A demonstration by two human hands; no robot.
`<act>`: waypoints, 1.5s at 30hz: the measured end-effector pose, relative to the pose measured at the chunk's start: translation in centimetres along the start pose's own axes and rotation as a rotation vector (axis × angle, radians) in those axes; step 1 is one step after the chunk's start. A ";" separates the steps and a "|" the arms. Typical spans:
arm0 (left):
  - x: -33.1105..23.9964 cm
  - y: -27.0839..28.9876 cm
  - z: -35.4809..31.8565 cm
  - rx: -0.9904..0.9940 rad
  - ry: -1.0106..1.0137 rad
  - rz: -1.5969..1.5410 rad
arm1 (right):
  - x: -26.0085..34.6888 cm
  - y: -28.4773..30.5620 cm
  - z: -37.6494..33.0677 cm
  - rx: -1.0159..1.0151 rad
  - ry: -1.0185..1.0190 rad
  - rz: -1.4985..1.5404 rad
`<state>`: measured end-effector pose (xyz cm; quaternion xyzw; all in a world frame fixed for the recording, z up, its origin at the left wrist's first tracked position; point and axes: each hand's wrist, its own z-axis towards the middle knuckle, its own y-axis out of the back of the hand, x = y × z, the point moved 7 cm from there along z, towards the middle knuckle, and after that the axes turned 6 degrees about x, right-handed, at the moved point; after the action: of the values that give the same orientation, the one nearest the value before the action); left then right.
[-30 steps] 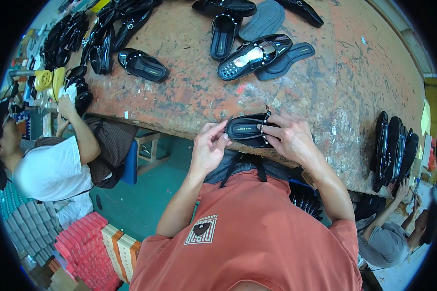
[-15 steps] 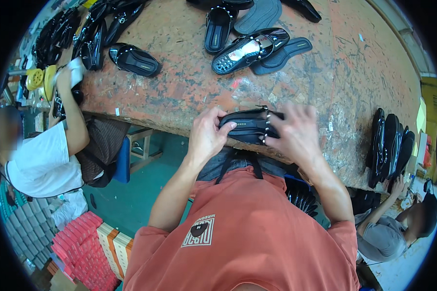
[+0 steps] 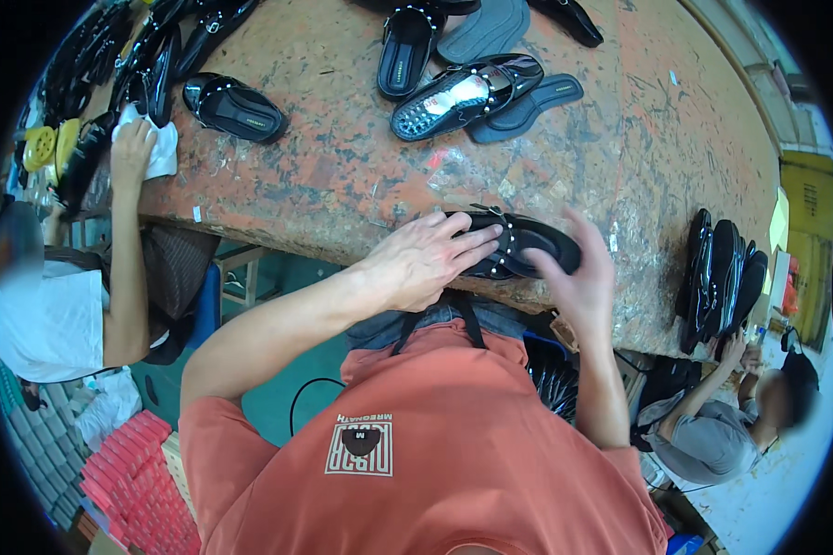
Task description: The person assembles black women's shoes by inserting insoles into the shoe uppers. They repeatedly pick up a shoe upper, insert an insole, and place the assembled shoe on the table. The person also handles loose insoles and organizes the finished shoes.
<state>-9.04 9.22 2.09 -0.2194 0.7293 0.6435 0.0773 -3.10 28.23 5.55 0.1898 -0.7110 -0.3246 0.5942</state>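
Between the hands, at the table's near edge, sits a black slip-on shoe [image 3: 557,242], its strap dotted with pale round studs and its dark insole rounded at the heel. The left hand [image 3: 435,257] lies with its fingers closed over the strap end; the right hand [image 3: 585,277], blurred, is spread around the heel, thumb apart; contact there is unclear. The table [image 3: 342,153] is scuffed, reddish-brown and paint-worn. Below and left of the hands shows green floor [image 3: 319,402]; far right, glossy black shoes [image 3: 724,277] stand in a row.
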 end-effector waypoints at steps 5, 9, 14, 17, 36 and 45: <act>-0.1 0.0 1.5 -0.059 0.002 -0.008 | 3.4 -4.4 -3.3 -0.123 0.268 -0.418; 0.5 -0.7 0.9 -0.065 -0.025 -0.125 | 4.0 -5.1 -2.1 -0.057 0.256 -0.558; 0.8 0.3 0.6 -0.122 -0.169 -0.146 | 2.6 -5.2 -0.7 0.044 0.282 -0.662; 0.6 0.7 0.0 -0.170 -0.197 -0.248 | 3.5 -3.9 -0.9 -0.057 0.407 -0.546; -1.0 1.4 0.1 0.094 -0.178 -0.110 | -4.1 -1.0 1.5 0.345 0.381 -0.164; -2.2 -2.3 6.8 0.090 -0.230 -0.079 | -4.8 -1.0 2.4 0.340 0.370 -0.148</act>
<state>-7.29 16.18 -0.21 -0.1689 0.7347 0.6273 0.1954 -4.44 31.20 1.20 0.3943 -0.6187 -0.2028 0.6485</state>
